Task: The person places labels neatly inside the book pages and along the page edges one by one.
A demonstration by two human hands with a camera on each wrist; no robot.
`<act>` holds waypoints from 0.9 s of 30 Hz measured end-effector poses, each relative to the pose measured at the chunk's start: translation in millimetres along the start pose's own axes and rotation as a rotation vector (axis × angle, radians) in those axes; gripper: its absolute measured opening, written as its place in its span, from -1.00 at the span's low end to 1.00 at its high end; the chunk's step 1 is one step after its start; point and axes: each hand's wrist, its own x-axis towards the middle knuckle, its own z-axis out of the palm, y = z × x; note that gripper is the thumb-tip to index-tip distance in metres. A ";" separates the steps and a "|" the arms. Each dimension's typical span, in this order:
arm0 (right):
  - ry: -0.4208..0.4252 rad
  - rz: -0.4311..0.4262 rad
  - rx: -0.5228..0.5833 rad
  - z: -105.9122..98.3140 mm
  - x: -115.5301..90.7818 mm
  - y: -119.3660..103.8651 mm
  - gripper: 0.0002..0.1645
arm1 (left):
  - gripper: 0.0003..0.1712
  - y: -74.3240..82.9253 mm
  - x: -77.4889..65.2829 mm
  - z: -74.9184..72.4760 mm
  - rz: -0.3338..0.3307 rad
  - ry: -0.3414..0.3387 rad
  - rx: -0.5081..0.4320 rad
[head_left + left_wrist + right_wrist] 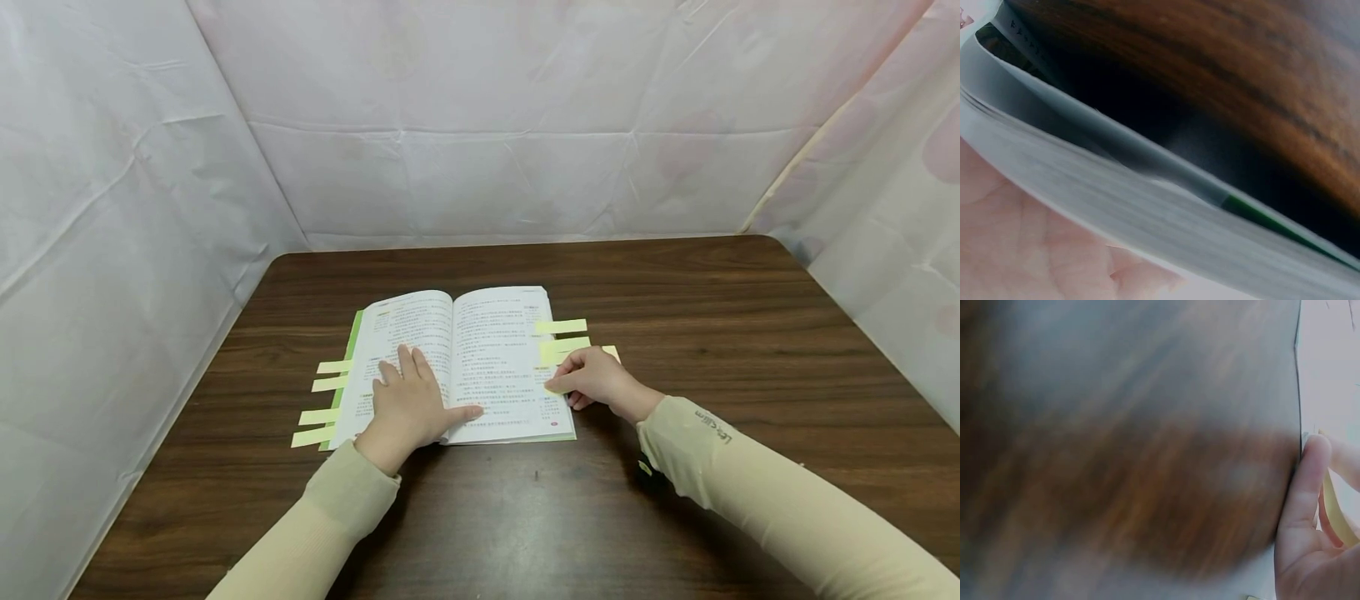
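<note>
An open book [491, 367] with printed pages lies on the table. My left hand [408, 404] rests spread across the left page and the middle fold, its thumb reaching onto the right page. In the left wrist view, the page block [1147, 206] hides part of that hand. At the right page's outer edge my right hand [600, 379] pinches a yellow sticky strip [555, 388], partly covered by the fingers. The right wrist view also shows a curved yellow strip [1336, 515] between thumb and fingers. Two more yellow strips [562, 326] stick out from that page just above the hand.
Several yellow strips [318, 417] protrude from the book's left side, beside its green cover edge [353, 337]. Dark wood-grain tabletop [712, 325] surrounds the book. Pale plastic sheeting [480, 183] hangs behind the table and along both sides.
</note>
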 end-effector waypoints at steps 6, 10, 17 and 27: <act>0.002 0.010 0.006 2.3 -0.3 -1.0 -0.80 | 0.54 -0.9 0.1 0.9 0.001 0.001 0.000; 0.002 0.008 0.006 2.4 -0.4 -1.3 -0.81 | 0.54 -0.7 0.2 1.0 0.003 0.005 -0.006; -0.004 -0.006 0.006 1.6 -1.8 -0.5 -0.79 | 0.54 -0.8 0.3 1.5 0.008 0.010 -0.001; -0.004 -0.030 0.002 1.6 -2.0 1.4 -0.74 | 0.54 -1.2 0.1 0.7 0.009 0.008 0.005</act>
